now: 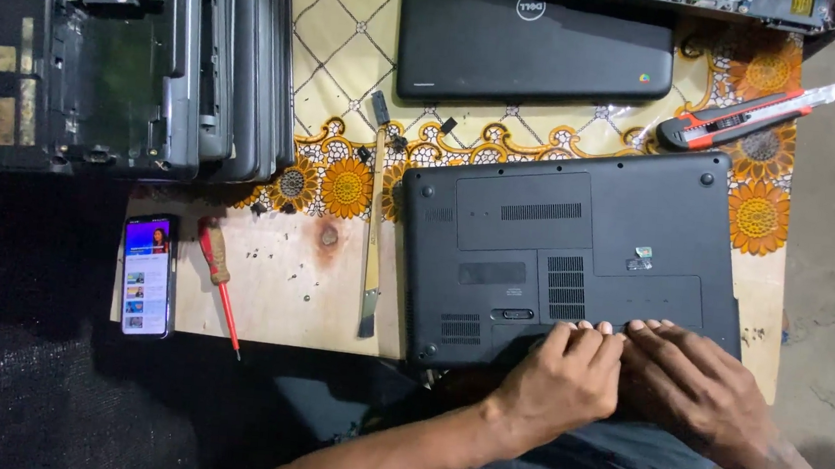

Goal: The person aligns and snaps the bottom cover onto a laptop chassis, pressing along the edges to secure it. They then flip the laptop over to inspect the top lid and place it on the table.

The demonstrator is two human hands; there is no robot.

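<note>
Both hands, left hand [565,375] & right hand [694,380], fingers curled, pressing upturned laptop [575,247] near edge.

two hands [565,375] [694,380], one phone [147,276], one screwdriver [218,278], one box cutter [745,116]

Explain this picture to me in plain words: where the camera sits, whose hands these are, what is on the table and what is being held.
There is one picture, from a camera worn on a person's head, looking down at their own work. No machine is involved; both are bare hands. The left hand and right hand press side by side on the near edge of a black laptop lying upside down, fingertips on its bottom cover. Neither hand holds a tool.

On the wooden table lie a red-handled screwdriver, a lit phone, a thin metal strip tool and an orange utility knife. Farther back sit a closed black laptop and a stack of grey laptops on a flowered cloth.
</note>
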